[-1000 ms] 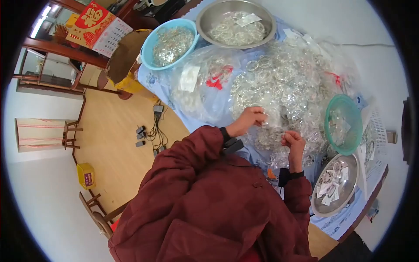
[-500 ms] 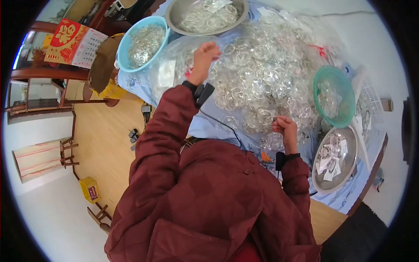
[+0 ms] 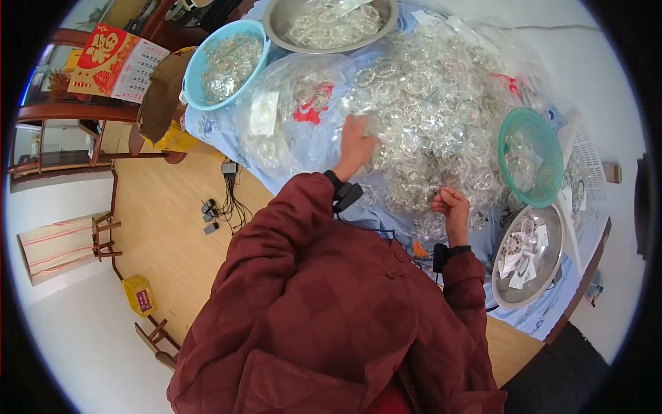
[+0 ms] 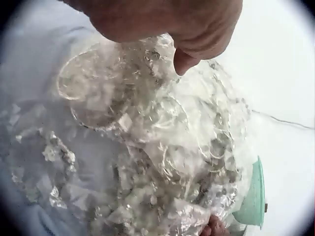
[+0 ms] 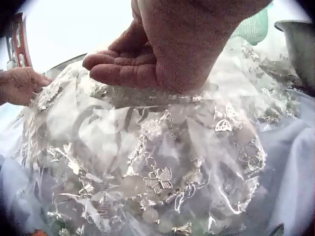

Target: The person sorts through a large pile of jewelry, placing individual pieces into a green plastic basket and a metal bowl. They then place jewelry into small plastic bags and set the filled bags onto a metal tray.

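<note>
A heap of bracelets in clear plastic packets [image 3: 427, 103] covers the middle of the table. My left hand [image 3: 357, 146] is blurred over the heap's left edge, fingers loosely bent; in the left wrist view one fingertip [image 4: 183, 64] points down at the plastic. My right hand [image 3: 453, 205] stays low at the heap's near right side, its fingers curled just above the packets. A small dark spot shows at its fingertips, and I cannot tell whether they pinch something. Beneath that hand, the right wrist view shows a bracelet with a butterfly charm [image 5: 158, 180].
Left of the heap lies a clear bag [image 3: 276, 148] with red print. Behind stand a blue basin [image 3: 195, 76] and a steel bowl [image 3: 272, 24]. To the right are a green basket [image 3: 507, 134] and a steel bowl [image 3: 507, 293] of tagged bracelets.
The left hand moved from the heap out over the clear bag at the left, then came back to the heap's left edge. The right hand has stayed near the same spot.
</note>
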